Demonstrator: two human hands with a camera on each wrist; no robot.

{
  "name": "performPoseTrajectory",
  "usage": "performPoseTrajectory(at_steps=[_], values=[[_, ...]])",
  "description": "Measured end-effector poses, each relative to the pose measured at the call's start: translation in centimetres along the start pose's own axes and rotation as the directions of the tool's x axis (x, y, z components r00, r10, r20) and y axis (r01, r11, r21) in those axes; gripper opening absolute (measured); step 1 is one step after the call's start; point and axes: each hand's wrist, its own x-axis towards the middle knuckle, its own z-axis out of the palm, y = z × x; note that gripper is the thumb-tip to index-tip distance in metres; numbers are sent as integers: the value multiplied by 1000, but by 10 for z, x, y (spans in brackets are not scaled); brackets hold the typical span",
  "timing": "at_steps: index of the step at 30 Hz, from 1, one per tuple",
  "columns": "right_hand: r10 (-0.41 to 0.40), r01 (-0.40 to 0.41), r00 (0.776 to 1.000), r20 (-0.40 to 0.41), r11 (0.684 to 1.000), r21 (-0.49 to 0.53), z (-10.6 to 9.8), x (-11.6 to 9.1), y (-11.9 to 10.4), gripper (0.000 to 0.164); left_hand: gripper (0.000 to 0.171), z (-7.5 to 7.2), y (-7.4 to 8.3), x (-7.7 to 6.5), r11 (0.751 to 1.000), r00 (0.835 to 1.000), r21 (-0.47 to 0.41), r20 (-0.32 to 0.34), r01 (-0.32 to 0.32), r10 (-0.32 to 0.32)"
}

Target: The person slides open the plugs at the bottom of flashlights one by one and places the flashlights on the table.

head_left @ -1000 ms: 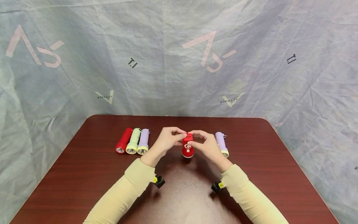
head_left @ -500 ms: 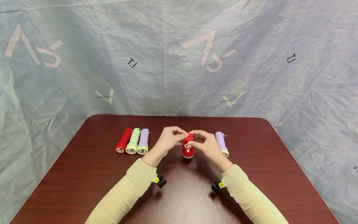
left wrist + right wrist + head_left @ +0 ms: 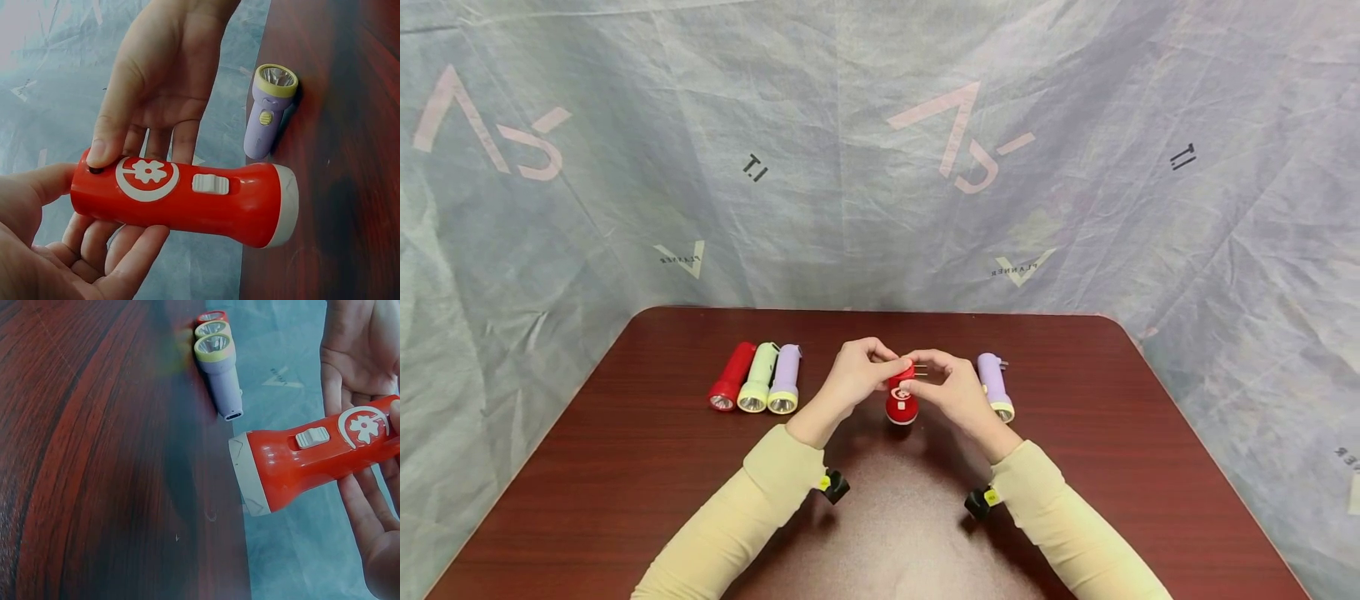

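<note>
A red flashlight point(image 3: 902, 407) with a white rim, a white slide switch and a white flower emblem hangs lens-down between both hands in the head view. Two thin plug prongs point(image 3: 921, 371) stick out to the right from its tail end. My left hand point(image 3: 855, 377) grips the tail, its thumb lying across the end. From the other side my right hand point(image 3: 957, 390) pinches the body, thumb on the front near the emblem. In the left wrist view the white slide switch point(image 3: 211, 184) faces the camera. The prongs are hidden in both wrist views.
On the left of the brown table point(image 3: 587, 467) lie a red flashlight point(image 3: 734, 373), a pale green flashlight point(image 3: 761, 375) and a lavender flashlight point(image 3: 786, 375), side by side. Another lavender flashlight point(image 3: 992, 377), prongs out, lies right of the hands. A grey cloth point(image 3: 850, 167) hangs behind.
The prongs, not visible a second ago, have come out of the red flashlight's tail and now extend to the right. My left thumb has moved right across the tail; the right hand barely moved.
</note>
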Motion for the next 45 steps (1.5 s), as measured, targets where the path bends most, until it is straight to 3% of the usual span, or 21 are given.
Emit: performPoseTrajectory(at_steps=[9, 20, 28, 32, 45], values=[[-2, 2, 1000, -10, 1000, -4, 0, 1, -1, 35, 21, -1, 1, 0, 999, 999, 39, -21, -28, 29], [48, -51, 996, -69, 998, -35, -3, 6, -14, 33, 19, -5, 2, 1, 993, 991, -21, 59, -120, 121], [127, -120, 988, -83, 989, 83, -8, 14, 14, 35, 21, -2, -4, 0, 979, 985, -110, 17, -170, 173], [134, -121, 988, -79, 981, 151, -10, 16, 18, 36, 20, 0, -8, -1, 968, 978, -146, -7, -206, 207], [150, -133, 987, -59, 965, 227, -12, 17, 21, 37, 36, 3, -21, 0, 948, 951, -82, 14, -308, 310]])
